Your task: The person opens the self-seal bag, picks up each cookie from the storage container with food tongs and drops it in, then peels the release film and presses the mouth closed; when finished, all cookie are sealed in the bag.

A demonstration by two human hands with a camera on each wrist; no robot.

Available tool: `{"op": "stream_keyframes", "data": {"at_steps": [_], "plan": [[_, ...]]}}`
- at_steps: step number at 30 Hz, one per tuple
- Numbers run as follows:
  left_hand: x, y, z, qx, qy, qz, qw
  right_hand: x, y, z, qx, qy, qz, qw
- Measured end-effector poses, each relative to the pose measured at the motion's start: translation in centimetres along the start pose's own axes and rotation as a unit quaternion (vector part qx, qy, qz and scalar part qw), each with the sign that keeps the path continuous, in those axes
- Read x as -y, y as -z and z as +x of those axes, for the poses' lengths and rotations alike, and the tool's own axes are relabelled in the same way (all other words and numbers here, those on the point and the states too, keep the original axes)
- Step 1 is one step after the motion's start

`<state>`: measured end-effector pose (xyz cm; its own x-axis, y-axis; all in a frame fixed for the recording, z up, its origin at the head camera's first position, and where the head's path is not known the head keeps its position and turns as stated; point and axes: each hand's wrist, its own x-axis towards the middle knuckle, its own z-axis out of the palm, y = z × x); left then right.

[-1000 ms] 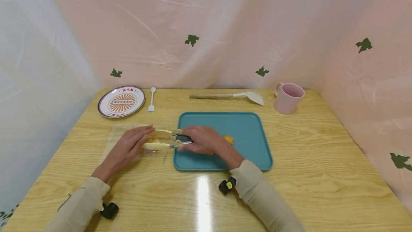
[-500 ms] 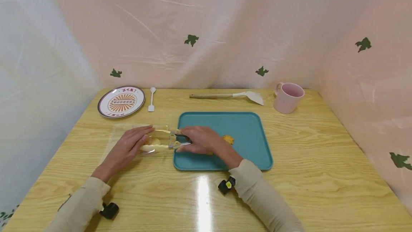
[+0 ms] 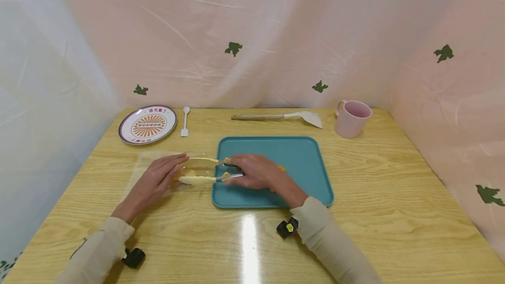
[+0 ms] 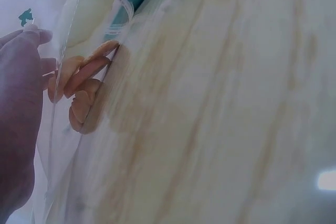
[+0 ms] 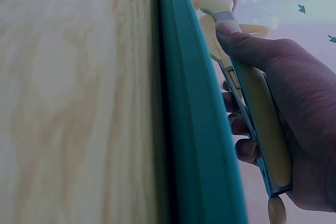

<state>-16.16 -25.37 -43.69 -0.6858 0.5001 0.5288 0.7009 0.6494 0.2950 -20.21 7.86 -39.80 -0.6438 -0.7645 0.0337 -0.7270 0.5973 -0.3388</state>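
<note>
Right hand (image 3: pixel 258 172) curled round pale yellow tongs (image 3: pixel 197 180)

Pinkish wall (image 3: pixel 268 21), perhaps fabric, wood-grain table (image 3: pixel 394 214)

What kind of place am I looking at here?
Probably a staged tabletop, perhaps for filming, set with kitchenware: cloth hangs behind and at both sides of the wooden table, where a tray and mug sit. The rest of the room is out of view.
</note>
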Motion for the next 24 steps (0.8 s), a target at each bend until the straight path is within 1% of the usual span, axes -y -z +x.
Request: {"op": "stream_keyframes", "data": {"at_steps": [6,15,19,24], "plan": [[0.0,-0.1,0.0,-0.001,-0.004,0.003,1.0,-0.6,0.3,-1.2,-0.01,-0.008,-0.005,0.9999],[-0.1,0.0,-0.1,0.007,0.012,-0.001,0.9999,-1.7,1.1,-3.6,-0.026,-0.017,-0.007,0.9995],[-0.1,0.0,-0.1,0.012,0.02,-0.001,0.9997,-2.2,1.4,-4.6,-0.04,-0.02,-0.006,0.999],[-0.1,-0.1,-0.1,0.011,0.023,-0.005,0.9997,-2.8,1.5,-5.9,-0.056,-0.028,-0.008,0.998]]}}
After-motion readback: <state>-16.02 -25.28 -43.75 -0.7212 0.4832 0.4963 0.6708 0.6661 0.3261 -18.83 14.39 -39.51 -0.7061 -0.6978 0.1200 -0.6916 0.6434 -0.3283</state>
